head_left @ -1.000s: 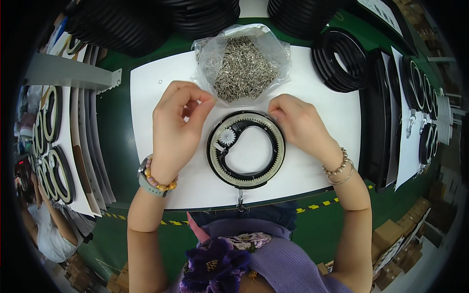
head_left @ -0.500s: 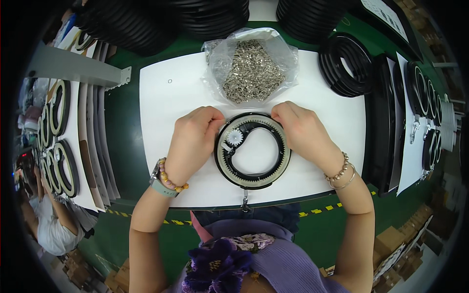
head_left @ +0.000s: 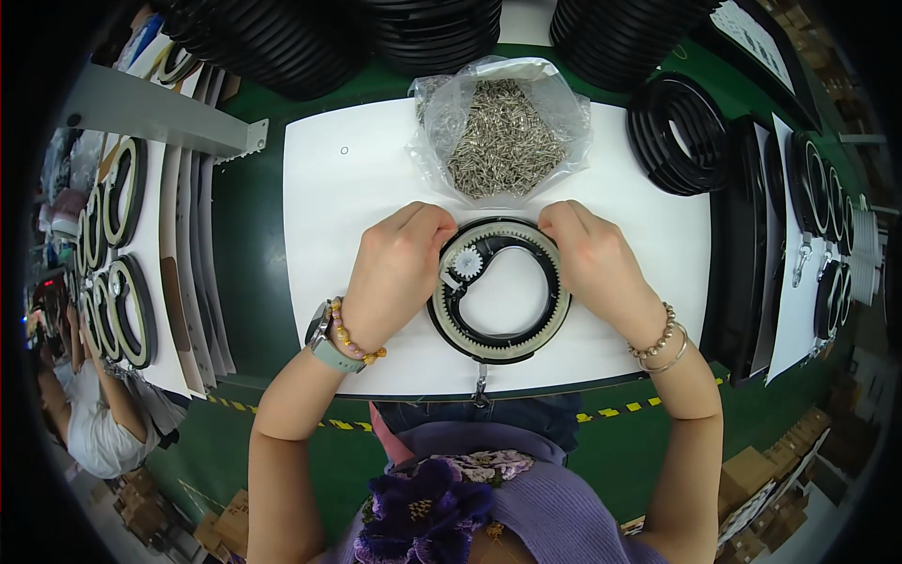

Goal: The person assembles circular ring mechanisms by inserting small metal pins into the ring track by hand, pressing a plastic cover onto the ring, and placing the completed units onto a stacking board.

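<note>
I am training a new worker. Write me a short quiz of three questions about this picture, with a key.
1. True or false: both hands touch the round gear ring.
2. Which lies behind the ring? A) clear bag of small metal pins B) red box C) blue cup
3. Fill in: the small white gear sits by the ___ hand.

Key:
1. True: left hand and right hand rest on its upper rim.
2. A
3. left
</note>
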